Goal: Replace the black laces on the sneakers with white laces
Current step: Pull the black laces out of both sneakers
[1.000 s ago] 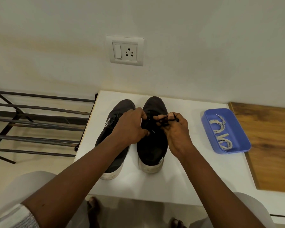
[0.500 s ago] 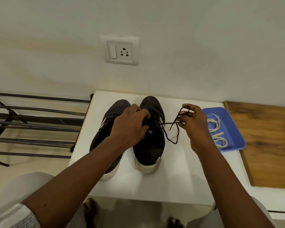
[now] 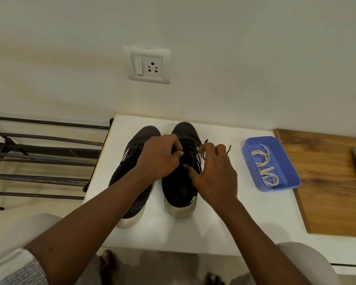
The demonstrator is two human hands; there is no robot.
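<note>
Two black sneakers with white soles stand side by side on a small white table [image 3: 214,229], toes toward the wall. My left hand [image 3: 159,159] is over the right sneaker [image 3: 179,188] and pinches a loop of its black lace [image 3: 228,148] near the tongue. My right hand [image 3: 214,173] rests on the same shoe's right side, fingers curled at the eyelets, with a loose lace end trailing past it. The left sneaker [image 3: 132,167] stays laced. White laces [image 3: 264,165] lie coiled in a blue tray [image 3: 290,182] at the right.
A wooden board [image 3: 327,182] adjoins the table on the right, with a grey object at the frame edge. A black metal rack [image 3: 39,153] stands to the left. A wall socket [image 3: 148,65] is above the shoes. My feet show below the table.
My right hand, which had pulled a lace end out to the right, has come back to the right sneaker's eyelets. My left hand has stayed on the shoe.
</note>
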